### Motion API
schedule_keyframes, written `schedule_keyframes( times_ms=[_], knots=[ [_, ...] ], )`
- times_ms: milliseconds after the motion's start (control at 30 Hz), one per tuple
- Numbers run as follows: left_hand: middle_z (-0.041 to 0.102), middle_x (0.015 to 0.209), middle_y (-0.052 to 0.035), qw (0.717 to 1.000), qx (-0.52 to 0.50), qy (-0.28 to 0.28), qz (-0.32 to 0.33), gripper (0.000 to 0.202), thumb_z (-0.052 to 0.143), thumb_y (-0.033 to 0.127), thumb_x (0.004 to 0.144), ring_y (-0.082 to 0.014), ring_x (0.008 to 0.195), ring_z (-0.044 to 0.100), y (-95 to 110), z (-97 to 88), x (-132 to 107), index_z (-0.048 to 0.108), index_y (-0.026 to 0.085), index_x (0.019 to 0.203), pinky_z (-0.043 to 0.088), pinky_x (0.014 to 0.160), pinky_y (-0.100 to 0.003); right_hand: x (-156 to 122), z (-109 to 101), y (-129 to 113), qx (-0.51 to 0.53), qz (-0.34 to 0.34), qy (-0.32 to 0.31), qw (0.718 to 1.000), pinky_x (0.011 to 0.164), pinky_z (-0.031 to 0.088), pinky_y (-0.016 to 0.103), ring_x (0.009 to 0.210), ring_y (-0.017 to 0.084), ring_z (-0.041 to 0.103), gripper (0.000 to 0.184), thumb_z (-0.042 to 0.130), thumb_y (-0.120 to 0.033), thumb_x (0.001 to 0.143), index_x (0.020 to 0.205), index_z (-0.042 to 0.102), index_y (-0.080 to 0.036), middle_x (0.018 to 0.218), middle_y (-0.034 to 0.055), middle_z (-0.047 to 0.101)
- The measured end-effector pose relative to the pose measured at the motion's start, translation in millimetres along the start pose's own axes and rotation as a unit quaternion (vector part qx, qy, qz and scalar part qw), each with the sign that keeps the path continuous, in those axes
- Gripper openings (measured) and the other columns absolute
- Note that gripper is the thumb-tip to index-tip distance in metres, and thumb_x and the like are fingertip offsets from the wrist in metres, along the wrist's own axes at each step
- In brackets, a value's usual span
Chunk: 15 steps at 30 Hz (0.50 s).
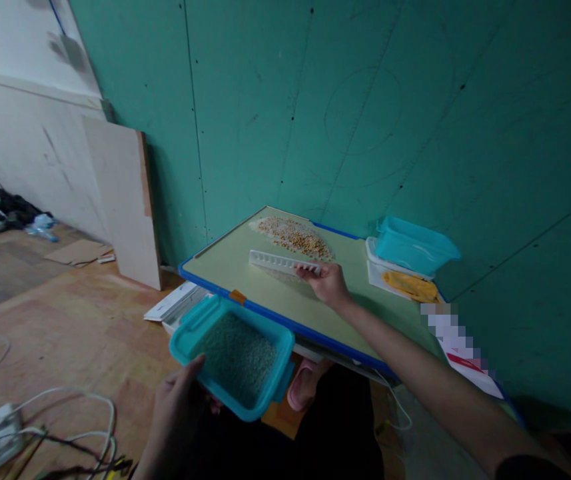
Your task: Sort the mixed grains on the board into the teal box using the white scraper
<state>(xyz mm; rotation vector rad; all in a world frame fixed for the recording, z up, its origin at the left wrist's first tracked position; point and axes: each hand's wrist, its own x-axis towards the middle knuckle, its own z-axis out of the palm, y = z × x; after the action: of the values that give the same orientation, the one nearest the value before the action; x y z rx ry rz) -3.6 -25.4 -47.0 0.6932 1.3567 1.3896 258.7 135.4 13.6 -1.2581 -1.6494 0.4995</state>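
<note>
Container (286, 343), teal, rectangular, one: part-filled with small pale grains (240, 353); gripped at its near left corner by the left hand (180, 387), beside the tabletop's (275, 297) blue front edge. Strip (270, 260), white, notched, one: right end pinched between the fingers of the right hand (330, 283), at the tabletop's middle. Pile (295, 237), pale grains and yellow kernels: behind the strip. Second teal container (415, 243): right rear, near a yellow cloth (410, 285). Hands well apart.
</note>
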Motion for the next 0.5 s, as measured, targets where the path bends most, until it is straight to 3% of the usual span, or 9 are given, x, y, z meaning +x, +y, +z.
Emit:
schedule_keyframes(
  times_ms=[100, 233, 367, 500],
  knots=[
    [0.056, 0.034, -0.0026, 0.998, -0.039, -0.023, -0.042, 0.050, 0.076, 0.052, 0.074, -0.0157, 0.029, 0.047, -3.4, -8.4, 4.6, 0.059, 0.024, 0.036, 0.042, 0.034, -0.028, 2.4, -5.7, -7.2, 0.036, 0.013, 0.026, 0.999, 0.073, 0.059, 0.034, 0.079, 0.028, 0.077, 0.036, 0.080, -0.056, 0.075, 0.080, 0.083, -0.021, 0.082, 0.0047, 0.082],
    [0.059, 0.035, -0.0058, 0.995, -0.043, -0.073, -0.060, 0.049, 0.077, 0.052, 0.073, -0.0169, 0.030, 0.054, -8.1, -19.7, 11.1, 0.063, 0.022, 0.036, 0.045, 0.035, -0.026, -0.6, -41.7, -6.0, 0.027, 0.025, 0.106, 0.994, 0.079, 0.060, 0.038, 0.087, 0.030, 0.078, 0.038, 0.079, -0.056, 0.075, 0.085, 0.083, -0.020, 0.091, 0.0083, 0.083],
    [0.060, 0.035, -0.0081, 0.996, -0.008, -0.081, -0.043, 0.051, 0.076, 0.051, 0.074, -0.0175, 0.030, 0.055, -8.9, -23.9, 11.3, 0.063, 0.023, 0.034, 0.044, 0.034, -0.025, -18.8, -85.5, 10.0, -0.086, 0.040, 0.148, 0.984, 0.069, 0.057, 0.036, 0.080, 0.031, 0.076, 0.031, 0.076, -0.051, 0.075, 0.079, 0.081, -0.020, 0.080, 0.0087, 0.082],
    [0.061, 0.035, -0.0067, 0.996, -0.005, -0.077, -0.040, 0.052, 0.075, 0.051, 0.077, -0.0167, 0.030, 0.055, -7.7, -24.4, 10.4, 0.063, 0.025, 0.034, 0.044, 0.034, -0.025, -35.6, -97.9, 21.4, -0.160, 0.063, 0.160, 0.972, 0.056, 0.050, 0.033, 0.065, 0.029, 0.072, 0.032, 0.072, -0.053, 0.077, 0.070, 0.077, -0.021, 0.068, 0.0082, 0.078]
  ],
)
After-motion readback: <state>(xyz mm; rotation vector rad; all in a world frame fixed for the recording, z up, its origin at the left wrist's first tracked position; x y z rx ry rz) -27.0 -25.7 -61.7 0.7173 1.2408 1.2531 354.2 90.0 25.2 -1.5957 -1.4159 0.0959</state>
